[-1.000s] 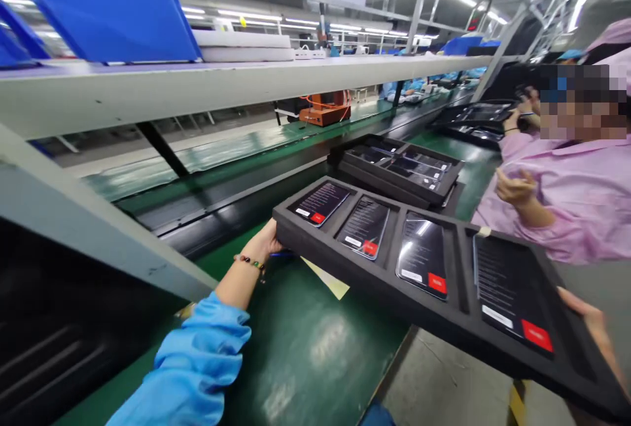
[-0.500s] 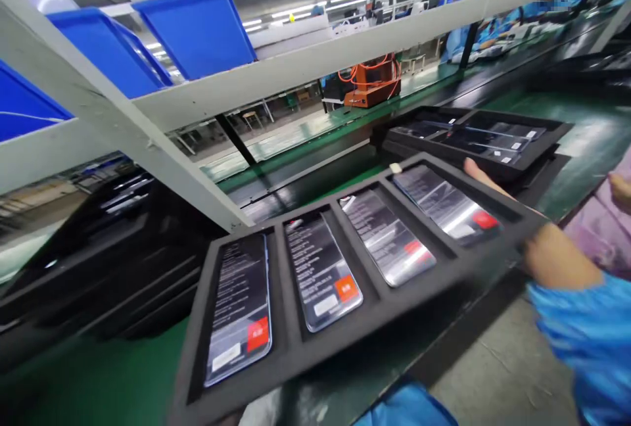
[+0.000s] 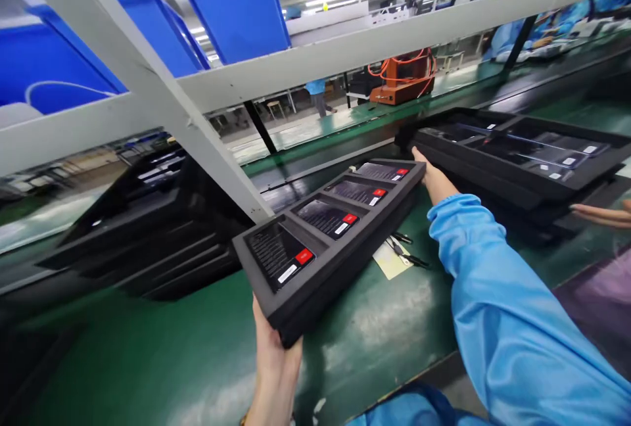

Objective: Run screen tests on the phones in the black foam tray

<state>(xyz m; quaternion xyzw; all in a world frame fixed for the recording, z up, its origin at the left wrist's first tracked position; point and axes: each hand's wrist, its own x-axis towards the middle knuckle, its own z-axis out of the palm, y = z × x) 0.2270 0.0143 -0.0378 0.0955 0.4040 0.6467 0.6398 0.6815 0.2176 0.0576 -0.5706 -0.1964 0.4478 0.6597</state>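
– Crowding round it, what is there?
– A stack of black trays [image 3: 148,242] on the left, more trays [image 3: 517,156] on the right, a white post [image 3: 187,130] behind. A paper slip [image 3: 389,261] and pens [image 3: 411,258] lie on the green table [image 3: 172,360] below.
– And the tray [image 3: 345,258] itself?
– Black foam, four phones [image 3: 328,217] in pockets, tilted above the table. The left hand [image 3: 271,344] grips its near end and the right hand [image 3: 428,173] its far end, fingers closed on it.
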